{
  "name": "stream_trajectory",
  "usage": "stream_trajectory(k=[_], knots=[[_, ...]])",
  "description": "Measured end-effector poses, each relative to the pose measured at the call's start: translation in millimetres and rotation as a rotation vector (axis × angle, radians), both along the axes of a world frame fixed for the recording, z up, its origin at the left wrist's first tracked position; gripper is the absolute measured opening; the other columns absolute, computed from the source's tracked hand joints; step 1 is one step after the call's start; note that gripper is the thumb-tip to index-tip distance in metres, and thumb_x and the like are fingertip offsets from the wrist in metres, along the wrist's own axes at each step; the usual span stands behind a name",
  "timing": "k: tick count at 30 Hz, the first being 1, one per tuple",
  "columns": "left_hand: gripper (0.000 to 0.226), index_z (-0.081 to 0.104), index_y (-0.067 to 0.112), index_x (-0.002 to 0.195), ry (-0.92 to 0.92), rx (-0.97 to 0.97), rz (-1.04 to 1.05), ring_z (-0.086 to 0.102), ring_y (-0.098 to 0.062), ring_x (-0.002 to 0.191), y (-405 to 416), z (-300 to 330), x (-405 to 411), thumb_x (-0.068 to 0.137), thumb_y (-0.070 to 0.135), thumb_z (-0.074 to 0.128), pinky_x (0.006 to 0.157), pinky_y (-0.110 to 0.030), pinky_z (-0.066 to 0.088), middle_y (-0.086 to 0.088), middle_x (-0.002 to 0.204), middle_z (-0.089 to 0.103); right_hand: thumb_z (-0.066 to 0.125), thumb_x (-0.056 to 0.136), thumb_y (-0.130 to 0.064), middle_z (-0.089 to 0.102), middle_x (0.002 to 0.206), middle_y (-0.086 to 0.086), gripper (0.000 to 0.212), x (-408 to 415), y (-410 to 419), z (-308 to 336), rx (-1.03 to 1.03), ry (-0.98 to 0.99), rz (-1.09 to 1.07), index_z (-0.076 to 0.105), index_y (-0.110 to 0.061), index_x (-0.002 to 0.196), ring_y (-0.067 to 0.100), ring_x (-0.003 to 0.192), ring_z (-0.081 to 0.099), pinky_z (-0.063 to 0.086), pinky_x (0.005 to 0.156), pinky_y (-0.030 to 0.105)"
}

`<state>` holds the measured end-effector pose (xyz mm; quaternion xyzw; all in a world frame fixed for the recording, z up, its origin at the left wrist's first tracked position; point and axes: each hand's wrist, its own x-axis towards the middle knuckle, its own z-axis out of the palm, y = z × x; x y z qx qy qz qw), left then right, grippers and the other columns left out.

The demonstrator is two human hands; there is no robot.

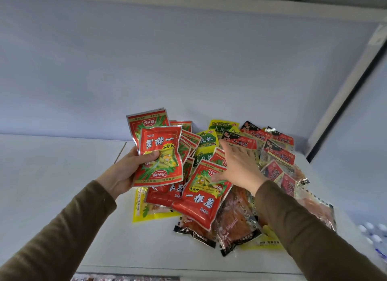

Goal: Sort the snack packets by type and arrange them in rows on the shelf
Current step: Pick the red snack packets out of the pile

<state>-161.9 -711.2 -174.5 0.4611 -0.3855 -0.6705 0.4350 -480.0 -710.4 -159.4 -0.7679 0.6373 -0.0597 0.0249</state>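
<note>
A mixed heap of snack packets [240, 197] lies on the white shelf [52, 176]. My left hand [127, 171] grips a small stack of red packets [159, 150] with green and yellow print, held upright left of the heap. My right hand [240, 165] hovers over the heap's middle with fingers spread, its thumb touching a large red packet [201, 199] on top. Yellow-green packets [209, 140] lie at the back. Black-and-red packets [278, 148] sit at the back right. Clear packets with brown contents [236, 222] lie in front.
The shelf's back wall [167, 60] rises behind the heap, with the upper shelf's edge [188, 4] overhead. A white upright post [345, 96] with a dark edge stands at the right. A yellow packet [144, 209] pokes out at the heap's left.
</note>
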Motion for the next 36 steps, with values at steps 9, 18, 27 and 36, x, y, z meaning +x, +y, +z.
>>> stream_trajectory(k=[9, 18, 27, 36], knots=[[0.06, 0.053, 0.024, 0.136, 0.004, 0.01, 0.089, 0.074, -0.039, 0.103, 4.0, -5.5, 0.0, 0.083, 0.023, 0.081, 0.074, -0.047, 0.064, -0.013, 0.12, 0.074, 0.078, 0.077, -0.048, 0.064, 0.13, 0.007, 0.113, -0.4, 0.4, -9.7, -0.06, -0.088, 0.128, 0.002, -0.035, 0.16, 0.011, 0.079, 0.067, 0.059, 0.069, 0.026], [0.063, 0.054, 0.024, 0.136, 0.006, 0.026, 0.116, 0.074, -0.038, 0.103, 7.0, -2.8, -4.8, 0.08, 0.024, 0.082, 0.076, -0.048, 0.063, -0.012, 0.119, 0.075, 0.071, 0.091, -0.029, 0.048, 0.151, -0.009, 0.072, -19.4, -10.9, 0.1, 0.138, -0.51, 0.146, 0.031, -0.048, 0.148, 0.015, 0.136, 0.048, 0.042, 0.103, 0.03], [0.069, 0.05, 0.021, 0.139, -0.005, -0.001, 0.152, 0.075, -0.038, 0.098, 5.5, 17.5, -24.0, 0.079, 0.022, 0.082, 0.069, -0.046, 0.063, -0.013, 0.117, 0.075, 0.058, 0.1, -0.021, 0.075, 0.092, -0.01, 0.007, -39.7, -7.0, 115.5, 0.057, -0.809, 0.371, 0.066, -0.02, 0.099, 0.005, 0.082, 0.073, 0.054, 0.067, 0.017], [0.07, 0.043, 0.021, 0.145, 0.102, -0.001, 0.038, 0.075, -0.038, 0.095, 16.2, 44.2, -65.1, 0.083, 0.018, 0.078, 0.076, -0.049, 0.062, -0.02, 0.124, 0.071, 0.051, 0.105, -0.019, 0.073, 0.093, -0.01, 0.015, 8.3, -31.1, 144.7, 0.018, -0.764, 0.483, 0.066, -0.021, 0.104, 0.005, 0.086, 0.071, 0.055, 0.076, 0.023]])
